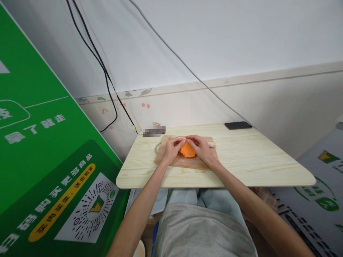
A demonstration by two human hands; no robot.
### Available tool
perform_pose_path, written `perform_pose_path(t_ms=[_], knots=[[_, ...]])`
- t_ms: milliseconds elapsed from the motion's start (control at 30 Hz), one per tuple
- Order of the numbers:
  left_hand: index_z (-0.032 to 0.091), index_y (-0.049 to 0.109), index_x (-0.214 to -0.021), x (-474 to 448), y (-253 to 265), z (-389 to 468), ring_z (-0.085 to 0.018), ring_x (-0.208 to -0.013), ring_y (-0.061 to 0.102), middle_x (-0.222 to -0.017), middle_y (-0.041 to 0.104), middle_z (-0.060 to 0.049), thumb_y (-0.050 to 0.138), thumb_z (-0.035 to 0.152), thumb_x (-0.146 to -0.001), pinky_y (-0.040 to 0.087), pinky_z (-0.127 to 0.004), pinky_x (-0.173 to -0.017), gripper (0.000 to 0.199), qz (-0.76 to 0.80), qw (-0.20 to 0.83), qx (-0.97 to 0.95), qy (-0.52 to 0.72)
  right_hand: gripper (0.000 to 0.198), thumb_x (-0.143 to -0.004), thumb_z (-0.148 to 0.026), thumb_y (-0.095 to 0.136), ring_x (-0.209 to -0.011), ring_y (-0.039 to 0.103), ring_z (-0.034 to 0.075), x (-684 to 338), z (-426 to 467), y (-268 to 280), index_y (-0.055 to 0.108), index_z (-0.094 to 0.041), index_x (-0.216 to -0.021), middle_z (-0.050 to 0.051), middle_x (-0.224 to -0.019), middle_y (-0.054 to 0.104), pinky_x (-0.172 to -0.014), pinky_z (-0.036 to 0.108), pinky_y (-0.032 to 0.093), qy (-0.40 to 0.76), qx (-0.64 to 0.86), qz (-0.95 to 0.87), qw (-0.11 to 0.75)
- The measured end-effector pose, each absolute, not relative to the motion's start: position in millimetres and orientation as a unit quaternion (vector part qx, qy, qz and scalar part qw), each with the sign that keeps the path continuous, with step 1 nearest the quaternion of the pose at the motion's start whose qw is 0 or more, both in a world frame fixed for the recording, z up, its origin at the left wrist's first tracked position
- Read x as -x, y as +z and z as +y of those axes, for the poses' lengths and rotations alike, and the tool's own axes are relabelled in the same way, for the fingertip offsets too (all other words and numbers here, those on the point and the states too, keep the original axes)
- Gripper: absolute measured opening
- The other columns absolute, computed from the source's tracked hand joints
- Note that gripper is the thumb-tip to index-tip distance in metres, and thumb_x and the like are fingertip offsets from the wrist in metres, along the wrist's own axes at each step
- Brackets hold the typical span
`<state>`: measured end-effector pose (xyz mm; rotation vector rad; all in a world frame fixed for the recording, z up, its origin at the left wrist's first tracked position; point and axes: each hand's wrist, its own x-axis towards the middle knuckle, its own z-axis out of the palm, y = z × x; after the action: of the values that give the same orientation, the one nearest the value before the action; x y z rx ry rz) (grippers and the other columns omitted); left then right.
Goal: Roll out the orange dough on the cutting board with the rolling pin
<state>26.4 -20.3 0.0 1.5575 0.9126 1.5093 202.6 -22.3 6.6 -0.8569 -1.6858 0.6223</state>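
Note:
A flattened piece of orange dough or clay with an uneven edge is between my hands over the wooden board. My left hand pinches its left upper edge between thumb and fingers. On the other side my right hand is closed on the right upper edge, its fingertips close to those of the left. Behind my hands lies a pale wooden rolling pin; its middle is mostly covered by my fingers. A metal ring handle sticks out at the board's left side.
The light wood table stands against the wall. A black phone lies at the back right, and a blurred dark object at the back left. A large green panel borders the left side. Cables hang along the wall.

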Motion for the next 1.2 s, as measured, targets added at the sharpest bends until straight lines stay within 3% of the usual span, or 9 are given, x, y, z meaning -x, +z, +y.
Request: perform_pose_path(t_ms=[467,667,1067,1200], knots=[[0.018,0.081,-0.101,-26.6,1.8,-20.7,-0.023,-0.097,0.073,-0.105,0.081,-0.011,0.076,0.055,-0.089,0.059,-0.035,-0.088,0.039,0.361,0.411,-0.578,0.606,0.034,-0.093,-0.055,0.069,-0.085,0.070,0.023,-200.4,-25.3,9.1,0.075,-0.022,-0.097,0.008,-0.096,0.077,-0.079,0.038,0.058,0.288,0.381,-0.670,0.568],[0.018,0.081,-0.096,-26.7,3.0,-22.4,-0.022,-0.093,0.073,-0.100,0.080,-0.010,0.087,0.044,-0.077,0.059,-0.035,-0.087,0.033,0.356,0.428,-0.585,0.589,0.032,-0.095,-0.053,0.065,-0.085,0.068,0.022,-202.1,-24.1,9.2,0.068,-0.022,-0.099,0.007,-0.097,0.074,-0.078,0.036,0.058,0.292,0.389,-0.645,0.589],[0.017,0.081,-0.092,-24.6,0.2,-19.1,-0.024,-0.095,0.074,-0.099,0.081,-0.011,0.087,0.046,-0.076,0.060,-0.039,-0.090,0.034,0.357,0.417,-0.588,0.593,0.028,-0.096,-0.049,0.064,-0.084,0.067,0.021,-202.2,-24.5,9.2,0.068,-0.022,-0.106,0.006,-0.097,0.073,-0.076,0.034,0.056,0.302,0.382,-0.652,0.581],[0.017,0.080,-0.099,-25.5,1.7,-20.8,-0.024,-0.095,0.074,-0.102,0.081,-0.011,0.088,0.048,-0.076,0.060,-0.039,-0.090,0.039,0.355,0.422,-0.585,0.594,0.030,-0.096,-0.049,0.064,-0.094,0.069,0.023,-201.8,-27.2,11.8,0.072,-0.024,-0.110,0.006,-0.101,0.075,-0.082,0.037,0.056,0.278,0.377,-0.678,0.566]])
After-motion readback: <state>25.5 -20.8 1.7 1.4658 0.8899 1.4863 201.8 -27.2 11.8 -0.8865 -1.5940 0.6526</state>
